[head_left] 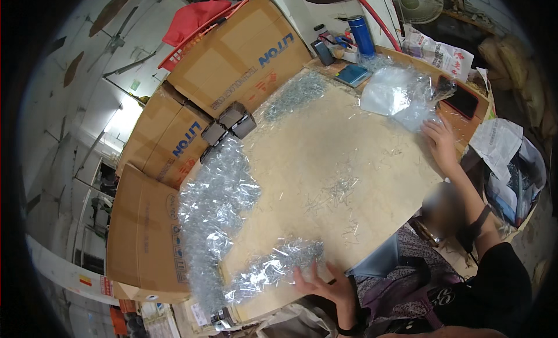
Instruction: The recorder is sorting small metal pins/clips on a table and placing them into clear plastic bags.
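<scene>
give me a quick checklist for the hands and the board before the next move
1. Left hand free: ok, fingers spread beside the front pile of clear pieces, nothing seen in its grip.
2. Right hand gripping the clear plastic bag: cannot tell, its fingertips are at the bag's edge.
3. Middle of the board free of bits: not ok, loose clear pieces lie scattered there.
4. Large left pile apart from the cardboard boxes: not ok, it lies up against them.
5. Blue bottle standing upright at the back: ok.
</scene>
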Tool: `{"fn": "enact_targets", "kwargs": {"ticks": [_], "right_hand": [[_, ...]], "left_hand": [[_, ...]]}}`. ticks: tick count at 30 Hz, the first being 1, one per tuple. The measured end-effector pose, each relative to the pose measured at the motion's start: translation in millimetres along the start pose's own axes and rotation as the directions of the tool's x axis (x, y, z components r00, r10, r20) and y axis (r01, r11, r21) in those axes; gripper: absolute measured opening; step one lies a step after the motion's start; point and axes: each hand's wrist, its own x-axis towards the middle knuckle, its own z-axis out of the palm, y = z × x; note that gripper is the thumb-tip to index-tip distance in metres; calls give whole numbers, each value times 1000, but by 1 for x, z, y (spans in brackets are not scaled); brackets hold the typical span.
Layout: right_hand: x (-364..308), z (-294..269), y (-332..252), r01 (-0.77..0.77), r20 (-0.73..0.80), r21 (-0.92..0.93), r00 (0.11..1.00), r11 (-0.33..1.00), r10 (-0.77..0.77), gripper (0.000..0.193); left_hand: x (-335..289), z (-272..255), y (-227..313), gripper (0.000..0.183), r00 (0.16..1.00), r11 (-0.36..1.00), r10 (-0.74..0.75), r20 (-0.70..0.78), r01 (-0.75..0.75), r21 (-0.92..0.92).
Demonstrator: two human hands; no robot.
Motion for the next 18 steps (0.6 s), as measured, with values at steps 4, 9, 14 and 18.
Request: {"fn": "enact_targets", "kwargs": {"ticks": [4,9,14,18], "right_hand": [[-12,-10,-57,271,-268,75,933,960,-243,7],[-54,-3,-160,258,-16,762,925,594,-380,7],[-35,12,-198,-379,460,888,733,261,-501,15],[36,91,-202,-271,542,763,763,587,-352,21]], "left_hand": [[-22,4,9,39,977,963,96,192,-42,-267],[-6,21,54,69,820,782,81,567,300,-546],[17,47,33,58,724,264,-71,686,677,-687],[19,54,21,31,765,358,-180,619,637,-683]]}}
